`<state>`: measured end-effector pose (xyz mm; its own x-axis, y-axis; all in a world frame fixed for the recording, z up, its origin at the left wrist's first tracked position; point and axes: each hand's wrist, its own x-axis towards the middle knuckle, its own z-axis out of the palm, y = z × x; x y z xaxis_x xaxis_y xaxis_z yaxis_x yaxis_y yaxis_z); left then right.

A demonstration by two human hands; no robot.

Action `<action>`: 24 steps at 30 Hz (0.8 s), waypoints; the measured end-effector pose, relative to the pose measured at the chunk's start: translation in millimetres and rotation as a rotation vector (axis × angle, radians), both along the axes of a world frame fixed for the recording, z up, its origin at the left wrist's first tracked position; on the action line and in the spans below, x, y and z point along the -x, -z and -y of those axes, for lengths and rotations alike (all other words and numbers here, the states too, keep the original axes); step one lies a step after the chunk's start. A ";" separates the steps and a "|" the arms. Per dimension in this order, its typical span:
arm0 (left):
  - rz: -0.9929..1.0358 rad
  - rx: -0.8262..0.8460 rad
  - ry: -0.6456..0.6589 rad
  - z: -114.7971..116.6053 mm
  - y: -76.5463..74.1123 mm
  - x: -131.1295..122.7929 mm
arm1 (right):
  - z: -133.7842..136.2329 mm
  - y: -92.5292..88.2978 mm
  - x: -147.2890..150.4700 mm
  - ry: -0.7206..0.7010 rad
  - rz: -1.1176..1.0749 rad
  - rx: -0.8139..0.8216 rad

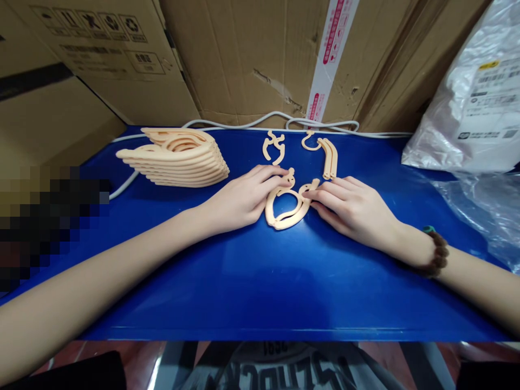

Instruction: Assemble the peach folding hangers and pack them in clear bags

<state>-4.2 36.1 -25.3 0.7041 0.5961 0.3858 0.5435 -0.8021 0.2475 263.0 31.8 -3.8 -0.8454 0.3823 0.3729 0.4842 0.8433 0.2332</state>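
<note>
Head-cam fig. as I see it remotely, all positions rel. to the blue table [260, 292]. The table spans the view; cardboard boxes [247, 59] stand behind its far edge and at its L end. A plastic bag [455, 116] w/ a printed label sits at its far R corner. A stack of hangers [179, 165], cream, lies on its L half, toward the back. Near the table's ctr, my L hand [246, 197] and R hand [353, 208] grasp the opp. upper arms of a single looped hanger [270, 210], which lies betw. them at mid-table; exact thumb contact I can't tell. A brown bracelet [437, 254] rings the R wrist, over the table's R half. Toward the table's far edge, just R of ctr, are paired curved bars [333, 157]; near ctr, a small X-shaped part [275, 142]; between these, a cream hook [312, 149].
</note>
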 end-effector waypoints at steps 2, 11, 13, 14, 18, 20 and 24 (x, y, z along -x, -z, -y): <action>0.013 0.007 0.008 2.7 -2.5 -1.9 | 1.2 -1.1 -0.2 0.003 -0.022 0.030; 0.036 0.067 0.031 8.1 -6.3 -5.2 | 1.7 -3.8 -1.7 -0.015 -0.030 0.098; 0.040 0.071 0.024 8.0 -5.3 -5.5 | 0.8 -3.6 -0.8 -0.029 -0.020 0.121; 0.041 0.076 0.021 8.0 -4.7 -5.8 | 0.3 -3.3 -0.5 -0.044 -0.013 0.134; 0.033 0.117 0.020 8.4 -3.0 -6.7 | -1.6 -1.5 -0.2 -0.118 0.007 0.223; 0.020 0.143 0.017 8.9 -3.5 -7.2 | -2.2 -0.9 -0.3 -0.124 0.006 0.265; -0.014 0.161 -0.017 10.6 -6.8 -7.8 | -2.4 -2.0 -0.1 -0.090 -0.027 0.256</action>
<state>3.7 25.5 -18.5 0.6979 0.6615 0.2744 0.5611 -0.7432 0.3645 263.1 34.2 -1.8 -0.8716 0.3904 0.2965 0.4075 0.9132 -0.0047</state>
